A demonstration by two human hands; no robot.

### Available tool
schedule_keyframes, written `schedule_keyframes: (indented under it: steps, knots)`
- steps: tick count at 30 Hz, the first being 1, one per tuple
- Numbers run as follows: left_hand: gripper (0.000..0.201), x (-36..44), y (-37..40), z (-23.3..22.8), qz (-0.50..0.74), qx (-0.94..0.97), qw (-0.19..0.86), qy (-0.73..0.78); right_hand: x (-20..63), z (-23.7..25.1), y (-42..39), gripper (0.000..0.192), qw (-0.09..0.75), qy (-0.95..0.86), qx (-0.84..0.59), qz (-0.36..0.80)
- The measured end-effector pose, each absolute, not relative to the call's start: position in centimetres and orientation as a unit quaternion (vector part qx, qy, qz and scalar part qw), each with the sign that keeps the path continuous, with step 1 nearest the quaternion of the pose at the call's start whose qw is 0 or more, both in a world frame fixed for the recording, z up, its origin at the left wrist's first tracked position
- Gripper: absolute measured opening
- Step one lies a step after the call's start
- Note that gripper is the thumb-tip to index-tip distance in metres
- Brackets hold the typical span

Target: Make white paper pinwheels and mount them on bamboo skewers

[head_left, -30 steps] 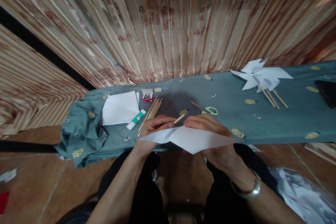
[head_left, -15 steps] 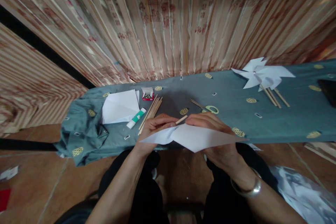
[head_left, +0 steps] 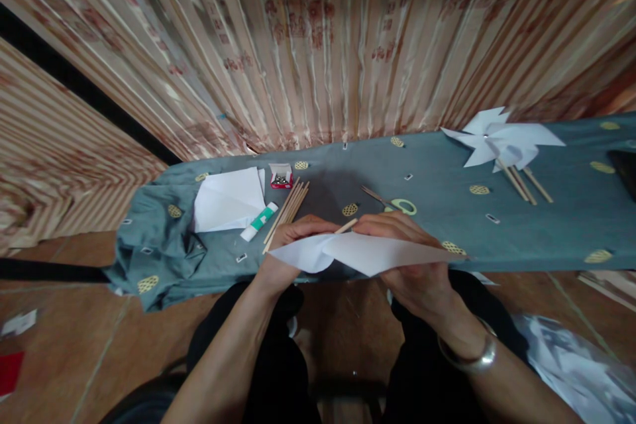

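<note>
A white paper pinwheel (head_left: 368,253), seen nearly edge-on, is held over the table's front edge between my two hands. Behind its blades the end of a wooden stick (head_left: 346,226) pokes out between my fingertips. My left hand (head_left: 293,238) is closed at the pinwheel's left side, close to the stick. On the other side, my right hand (head_left: 405,238) grips the pinwheel, its fingers curled at the back of the paper and touching near the stick's end. The paper hides parts of both hands and the joint of stick and blades.
On the cloth-covered table (head_left: 328,205) lie a paper stack (head_left: 228,199), a glue stick (head_left: 259,222), several wooden sticks (head_left: 288,212), an opened box of pins (head_left: 281,176) and scissors (head_left: 390,202). Finished pinwheels (head_left: 501,139) lie at right. A plastic bag (head_left: 576,364) is on the floor.
The pinwheel has tipped slightly, its lower edge rising and its blades looking flatter. Both hands keep hold in nearly the same place. The view has shifted a little.
</note>
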State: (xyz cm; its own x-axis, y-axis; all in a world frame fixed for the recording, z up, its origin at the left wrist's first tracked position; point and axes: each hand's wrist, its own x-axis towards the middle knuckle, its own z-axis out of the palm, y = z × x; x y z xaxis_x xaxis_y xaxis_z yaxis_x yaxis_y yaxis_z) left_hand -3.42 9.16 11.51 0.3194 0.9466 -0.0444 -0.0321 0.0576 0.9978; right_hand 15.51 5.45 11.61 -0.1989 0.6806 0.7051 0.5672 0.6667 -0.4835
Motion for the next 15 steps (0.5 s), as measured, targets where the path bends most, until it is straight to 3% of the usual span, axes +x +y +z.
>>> schedule_keyframes:
  steps: [15]
  knots:
    - [0.014, -3.44, 9.16, 11.28, 0.412, 0.547, 0.602, 0.409, 15.54, 11.55, 5.43, 0.02, 0.489, -0.771, -0.403, 0.059]
